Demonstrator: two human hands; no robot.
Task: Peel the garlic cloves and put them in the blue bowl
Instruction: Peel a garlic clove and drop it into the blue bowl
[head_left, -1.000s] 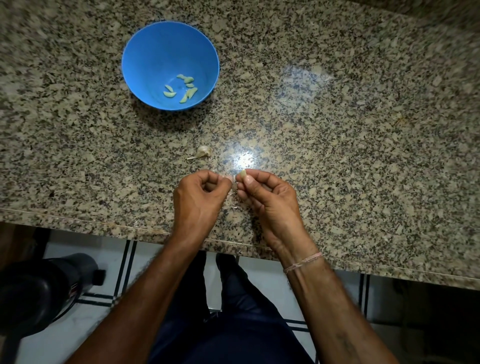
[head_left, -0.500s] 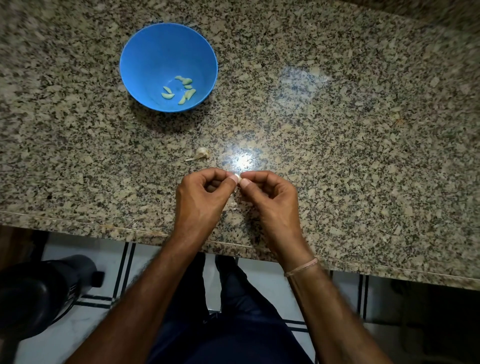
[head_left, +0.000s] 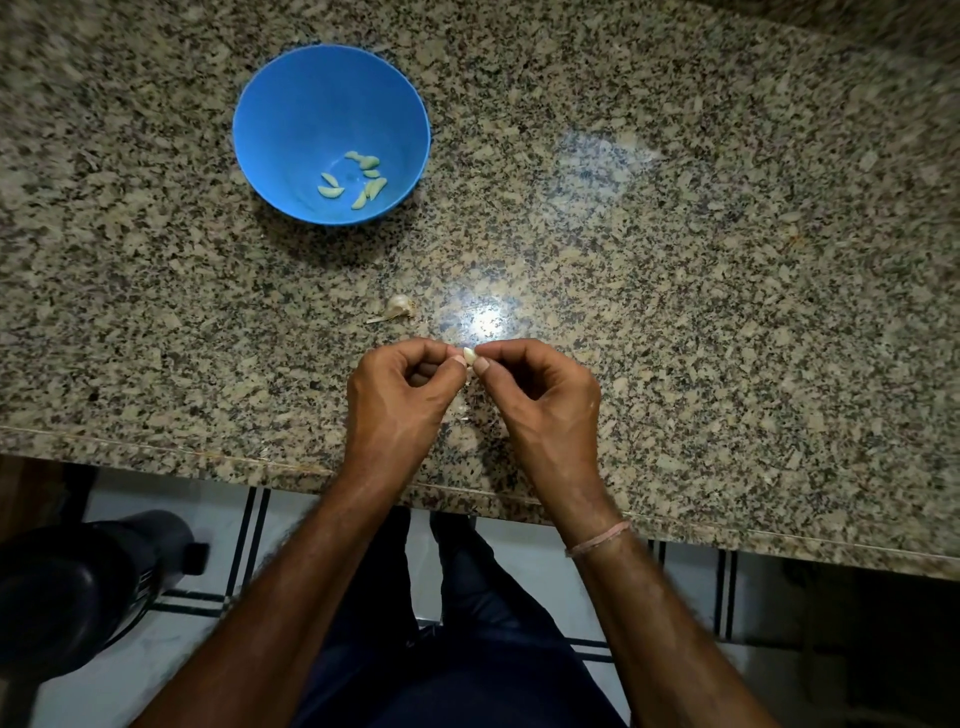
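Note:
A small pale garlic clove (head_left: 469, 356) is pinched between the fingertips of my left hand (head_left: 397, 400) and my right hand (head_left: 545, 402), just above the granite counter (head_left: 675, 312) near its front edge. The thumbs and forefingers of both hands meet at the clove. Far left on the counter stands the blue bowl (head_left: 291, 119), with several peeled cloves (head_left: 358, 179) lying in its bottom. Between the bowl and my hands lies a piece of unpeeled garlic (head_left: 399, 306) with a papery stem.
Small flakes of garlic skin (head_left: 462, 410) lie on the counter under my hands. The counter's front edge (head_left: 208, 457) runs below my wrists. A black appliance (head_left: 78, 587) stands on the tiled floor at the lower left.
My two hands have closed together on the clove; my right thumb, earlier raised beside it, now presses it against my left fingertips. The bowl and loose garlic have not moved.

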